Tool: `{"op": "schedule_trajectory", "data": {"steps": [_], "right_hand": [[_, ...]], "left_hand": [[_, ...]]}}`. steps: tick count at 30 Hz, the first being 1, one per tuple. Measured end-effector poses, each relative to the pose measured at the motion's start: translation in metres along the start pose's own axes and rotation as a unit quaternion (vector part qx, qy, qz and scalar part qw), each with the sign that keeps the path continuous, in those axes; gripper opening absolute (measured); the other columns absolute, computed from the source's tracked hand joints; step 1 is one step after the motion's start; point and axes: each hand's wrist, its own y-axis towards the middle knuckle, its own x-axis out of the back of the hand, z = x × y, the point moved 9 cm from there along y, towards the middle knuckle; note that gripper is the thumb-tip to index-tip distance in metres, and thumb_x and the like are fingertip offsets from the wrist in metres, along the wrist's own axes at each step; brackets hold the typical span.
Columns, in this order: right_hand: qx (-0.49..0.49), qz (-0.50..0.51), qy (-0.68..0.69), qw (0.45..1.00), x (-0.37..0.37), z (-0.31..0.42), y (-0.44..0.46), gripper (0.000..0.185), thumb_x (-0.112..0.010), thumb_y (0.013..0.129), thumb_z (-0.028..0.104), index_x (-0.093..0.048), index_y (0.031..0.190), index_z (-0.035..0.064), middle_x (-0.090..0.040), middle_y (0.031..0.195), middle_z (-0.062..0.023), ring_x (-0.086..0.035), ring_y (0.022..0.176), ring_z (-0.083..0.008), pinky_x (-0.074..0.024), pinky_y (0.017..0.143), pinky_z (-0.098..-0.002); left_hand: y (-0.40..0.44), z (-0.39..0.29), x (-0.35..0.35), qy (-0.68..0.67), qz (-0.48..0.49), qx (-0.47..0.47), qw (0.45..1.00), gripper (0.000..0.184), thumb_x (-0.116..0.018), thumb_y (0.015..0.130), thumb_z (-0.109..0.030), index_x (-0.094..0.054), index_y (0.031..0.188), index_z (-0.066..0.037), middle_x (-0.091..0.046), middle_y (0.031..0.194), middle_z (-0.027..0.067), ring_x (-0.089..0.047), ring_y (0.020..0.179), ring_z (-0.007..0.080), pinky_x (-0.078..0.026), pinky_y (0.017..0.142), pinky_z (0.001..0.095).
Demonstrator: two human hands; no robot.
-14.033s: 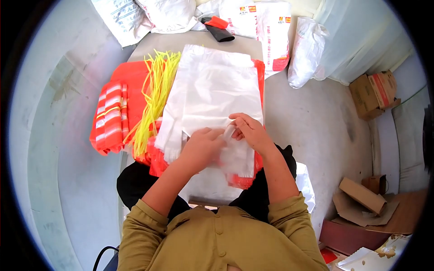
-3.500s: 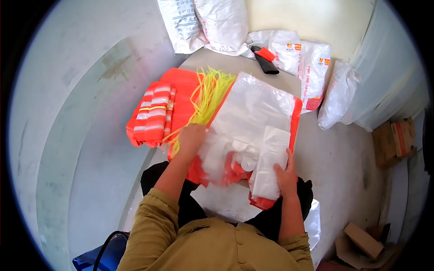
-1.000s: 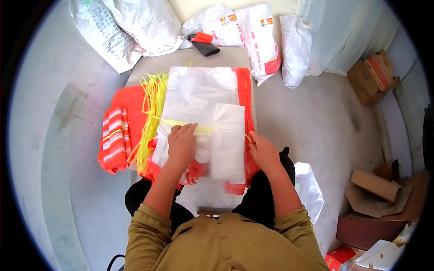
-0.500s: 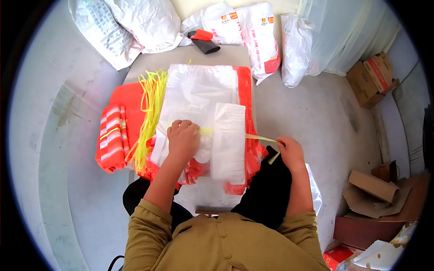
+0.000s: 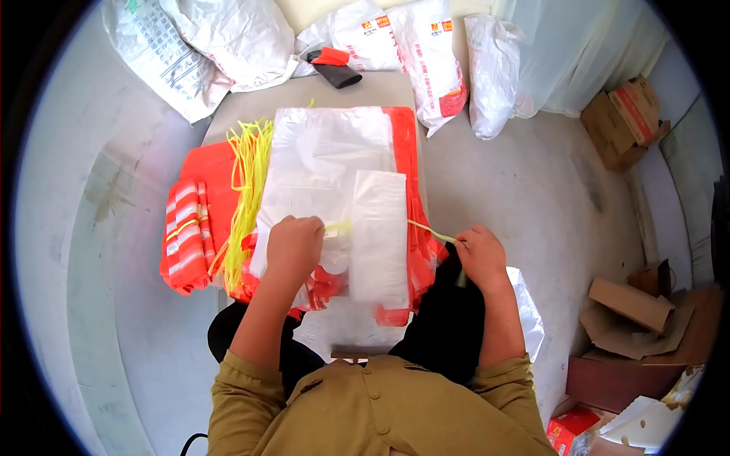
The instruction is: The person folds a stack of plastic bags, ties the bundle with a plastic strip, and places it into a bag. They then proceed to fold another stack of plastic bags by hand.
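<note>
A folded bundle of white plastic bags [image 5: 379, 258] lies upright on a wider stack of clear and red plastic bags [image 5: 327, 148]. A thin yellow strip [image 5: 430, 230] runs beneath the bundle and comes out on both sides. My right hand [image 5: 480, 257], right of the stack, pinches the strip's right end. Left of the bundle, my left hand [image 5: 295, 247] is closed, its fingertips at the strip's blurred left end. A bunch of yellow strips [image 5: 249, 182] lies along the stack's left edge.
Red bags with a red-and-white striped bundle [image 5: 186, 232] lie at the left of the table [image 5: 372, 90]. A black and red item [image 5: 336, 70] sits at its far edge. White sacks [image 5: 422, 61] stand behind. Cardboard boxes [image 5: 623, 125] are on the floor at right.
My left hand has gone from lying with fingers spread on the bags to a closed grip, slightly lower and left. My right hand has shifted slightly left, still pinching the strip.
</note>
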Motion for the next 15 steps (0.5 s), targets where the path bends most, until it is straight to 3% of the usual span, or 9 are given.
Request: {"op": "schedule_trajectory", "data": {"steps": [5, 7, 10, 13, 15], "right_hand": [[-0.018, 0.080, 0.088, 0.993, -0.003, 0.007, 0.003, 0.015, -0.062, 0.088, 0.014, -0.068, 0.083, 0.0009, -0.066, 0.108, -0.0099, -0.063, 0.101, -0.0274, -0.0506, 0.084, -0.0364], [-0.002, 0.114, 0.241, 0.964, -0.016, 0.005, 0.005, 0.016, -0.061, 0.088, 0.011, -0.065, 0.078, -0.0013, -0.065, 0.120, -0.0113, -0.063, 0.105, -0.0243, -0.0493, 0.087, -0.0351], [0.043, 0.150, 0.417, 0.895, -0.012, 0.030, 0.002, 0.021, -0.060, 0.089, 0.012, -0.064, 0.074, -0.0017, -0.063, 0.133, -0.0152, -0.061, 0.113, -0.0226, -0.0467, 0.093, -0.0354], [0.065, 0.184, 0.482, 0.854, -0.012, 0.056, 0.000, 0.020, -0.061, 0.088, 0.009, -0.062, 0.070, -0.0007, -0.061, 0.137, -0.0150, -0.059, 0.117, -0.0236, -0.0438, 0.099, -0.0369], [0.048, 0.188, 0.524, 0.829, -0.017, 0.065, 0.000, 0.019, -0.060, 0.088, 0.007, -0.062, 0.070, -0.0003, -0.063, 0.134, -0.0141, -0.059, 0.117, -0.0246, -0.0423, 0.103, -0.0377]], "left_hand": [[-0.025, 0.004, 0.004, 0.005, 0.105, 0.045, 0.993, 0.024, -0.064, 0.088, -0.012, -0.072, 0.109, -0.005, -0.071, 0.084, 0.0155, -0.065, 0.082, 0.0358, -0.052, 0.074, 0.0432], [-0.031, 0.000, 0.009, -0.051, 0.145, 0.080, 0.985, 0.030, -0.062, 0.091, -0.012, -0.070, 0.118, -0.005, -0.072, 0.085, 0.0153, -0.068, 0.083, 0.0318, -0.053, 0.076, 0.0388], [-0.041, -0.003, -0.009, -0.309, 0.218, 0.103, 0.920, 0.028, -0.058, 0.096, -0.011, -0.068, 0.121, -0.002, -0.073, 0.087, 0.0113, -0.070, 0.085, 0.0219, -0.054, 0.080, 0.0325], [-0.036, -0.006, -0.024, -0.410, 0.221, 0.086, 0.881, 0.029, -0.053, 0.098, -0.006, -0.065, 0.123, 0.002, -0.073, 0.098, 0.0095, -0.067, 0.095, 0.0158, -0.052, 0.088, 0.0292], [-0.032, -0.004, -0.035, -0.505, 0.191, 0.086, 0.838, 0.030, -0.052, 0.097, -0.002, -0.063, 0.124, 0.003, -0.072, 0.104, 0.0101, -0.066, 0.099, 0.0168, -0.050, 0.091, 0.0294]]}}
